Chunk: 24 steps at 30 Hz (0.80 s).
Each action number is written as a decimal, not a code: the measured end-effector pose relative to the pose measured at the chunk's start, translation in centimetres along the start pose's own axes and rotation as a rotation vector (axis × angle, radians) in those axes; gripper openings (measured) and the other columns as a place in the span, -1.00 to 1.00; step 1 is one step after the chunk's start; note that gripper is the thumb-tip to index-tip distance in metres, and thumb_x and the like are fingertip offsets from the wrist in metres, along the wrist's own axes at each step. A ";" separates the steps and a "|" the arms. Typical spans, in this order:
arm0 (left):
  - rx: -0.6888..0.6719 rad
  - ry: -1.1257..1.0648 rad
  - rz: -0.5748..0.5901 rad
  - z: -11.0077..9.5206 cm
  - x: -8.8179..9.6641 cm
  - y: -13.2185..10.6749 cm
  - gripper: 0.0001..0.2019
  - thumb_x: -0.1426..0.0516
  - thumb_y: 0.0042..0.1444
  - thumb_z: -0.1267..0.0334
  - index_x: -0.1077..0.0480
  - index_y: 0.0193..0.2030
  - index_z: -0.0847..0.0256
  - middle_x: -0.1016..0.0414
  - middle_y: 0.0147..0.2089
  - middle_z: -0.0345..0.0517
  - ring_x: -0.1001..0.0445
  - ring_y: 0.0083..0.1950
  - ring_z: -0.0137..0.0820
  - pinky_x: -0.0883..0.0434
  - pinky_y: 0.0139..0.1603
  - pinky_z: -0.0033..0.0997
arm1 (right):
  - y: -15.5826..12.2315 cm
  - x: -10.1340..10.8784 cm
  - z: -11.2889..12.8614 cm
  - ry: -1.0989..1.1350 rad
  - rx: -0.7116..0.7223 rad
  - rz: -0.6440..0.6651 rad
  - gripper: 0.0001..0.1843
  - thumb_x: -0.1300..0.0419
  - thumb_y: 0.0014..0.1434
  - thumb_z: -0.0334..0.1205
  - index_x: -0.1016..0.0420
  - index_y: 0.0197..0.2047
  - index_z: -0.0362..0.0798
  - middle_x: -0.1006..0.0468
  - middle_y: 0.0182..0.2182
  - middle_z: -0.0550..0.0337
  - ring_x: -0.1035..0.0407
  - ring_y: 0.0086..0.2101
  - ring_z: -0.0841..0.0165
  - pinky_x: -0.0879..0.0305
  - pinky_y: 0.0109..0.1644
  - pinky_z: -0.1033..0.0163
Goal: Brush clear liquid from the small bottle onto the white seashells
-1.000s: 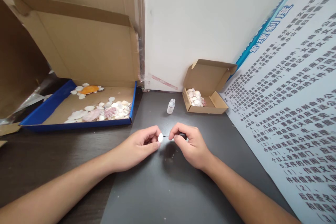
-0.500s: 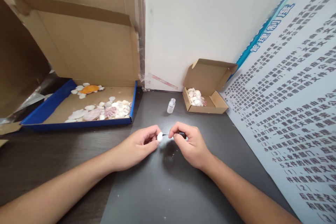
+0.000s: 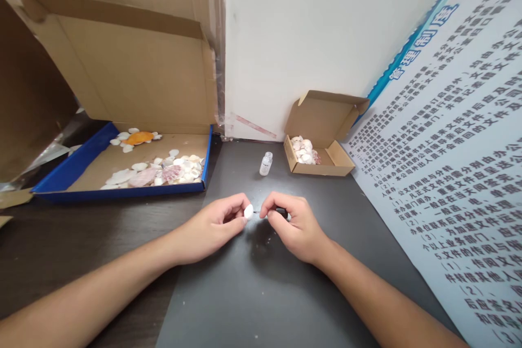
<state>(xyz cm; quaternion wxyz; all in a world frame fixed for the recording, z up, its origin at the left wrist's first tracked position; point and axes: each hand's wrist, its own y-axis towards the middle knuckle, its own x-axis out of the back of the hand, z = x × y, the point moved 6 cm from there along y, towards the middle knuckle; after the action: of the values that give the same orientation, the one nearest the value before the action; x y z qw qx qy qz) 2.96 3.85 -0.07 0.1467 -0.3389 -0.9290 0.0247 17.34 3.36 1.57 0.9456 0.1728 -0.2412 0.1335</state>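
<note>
Between the thumb and fingers of my left hand [image 3: 222, 225] is a small white seashell [image 3: 248, 212], held up over the grey mat. My right hand [image 3: 291, 225] pinches a small brush with a black cap-like handle [image 3: 282, 212]; its thin dark stem points left at the shell. Whether the brush tip touches the shell I cannot tell. Beyond the hands stands a small clear glass bottle [image 3: 266, 165], uncapped, with a printed label.
On the left, an open blue-edged cardboard box [image 3: 122, 194] holds loose shells and an orange shell ringed by white ones. A smaller open cardboard box [image 3: 334, 167] with white shells stands at back right. A printed board [image 3: 448, 174] borders the right side.
My right hand has shifted very slightly left, bringing its fingertips a little closer to the shell. My left hand and the shell stay nearly still.
</note>
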 end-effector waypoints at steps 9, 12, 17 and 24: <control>-0.004 0.016 0.008 0.0 0.0 0.0 -0.78 -0.02 0.24 0.09 -0.18 -0.31 0.19 -0.09 -0.44 -0.33 -0.04 -0.42 -0.49 -0.10 -0.40 -0.48 | 0.0 0.5 0.8 0.143 0.021 -0.045 -0.82 -0.02 0.07 -0.37 -0.42 -0.47 -0.08 -0.36 -0.59 0.30 -0.18 -0.54 0.49 -0.12 -0.43 0.39; 0.000 0.024 0.006 -0.1 0.0 0.0 -0.78 -0.02 0.23 0.08 -0.19 -0.32 0.19 -0.09 -0.44 -0.32 -0.04 -0.41 -0.49 -0.10 -0.40 -0.49 | 0.0 0.4 0.3 0.070 0.004 -0.054 -0.82 -0.02 0.06 -0.38 -0.42 -0.45 -0.08 -0.36 -0.59 0.29 -0.18 -0.53 0.48 -0.11 -0.42 0.39; -0.008 0.029 0.008 -0.1 -0.1 0.0 -0.80 -0.02 0.21 0.12 -0.19 -0.32 0.20 -0.10 -0.42 -0.31 -0.05 -0.40 -0.49 -0.13 -0.38 -0.49 | 0.1 -0.3 -0.5 -0.073 -0.035 0.008 -0.83 -0.03 0.08 -0.40 -0.44 -0.41 -0.08 -0.42 -0.52 0.27 -0.19 -0.50 0.48 -0.10 -0.40 0.39; -0.027 0.062 0.009 -0.3 -0.1 0.0 -0.86 -0.01 0.21 0.20 -0.21 -0.32 0.20 -0.11 -0.42 -0.31 -0.07 -0.40 -0.49 -0.13 -0.38 -0.49 | -0.1 -0.6 -0.4 -0.058 -0.019 0.038 -0.83 -0.04 0.10 -0.41 -0.44 -0.40 -0.09 -0.42 -0.53 0.29 -0.20 -0.49 0.49 -0.11 -0.38 0.40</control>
<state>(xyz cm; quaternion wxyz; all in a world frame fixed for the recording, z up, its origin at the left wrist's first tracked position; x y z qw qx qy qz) 3.05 3.77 0.18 0.1707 -0.3455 -0.9228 0.0023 17.05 3.38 0.94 0.9371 0.1632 -0.2728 0.1440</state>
